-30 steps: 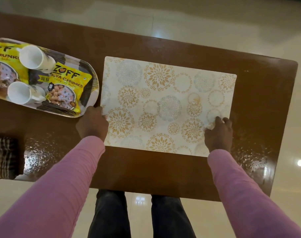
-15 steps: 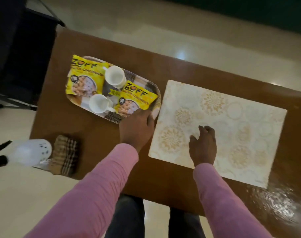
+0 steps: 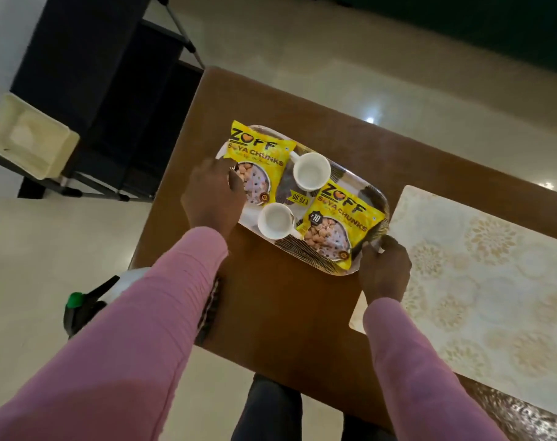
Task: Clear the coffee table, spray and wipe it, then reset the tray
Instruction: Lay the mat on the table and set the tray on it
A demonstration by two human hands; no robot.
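Tray (image 3: 302, 249): one. White cups (image 3: 312, 171) (image 3: 275, 220): two. Yellow snack packets (image 3: 258, 160) (image 3: 337, 224): two. Placemat (image 3: 480, 265): one.

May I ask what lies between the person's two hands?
The patterned oval tray, with its nearer white cup and nearer yellow soya-chunks packet, in the head view.

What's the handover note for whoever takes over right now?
Left hand: fingers grip the tray's left end.
Right hand: fingers grip its near right corner.
The tray is on or just above the coffee table, left of the placemat; lifted or not, cannot tell. It carries two yellow packets and two white cups.
Spray bottle: off the table's near left corner, partly hidden by the left sleeve.
Done: placemat laid; wet sheen at the table's near right suggests spraying and wiping.
Left: probably set the tray in its final place, then let go.
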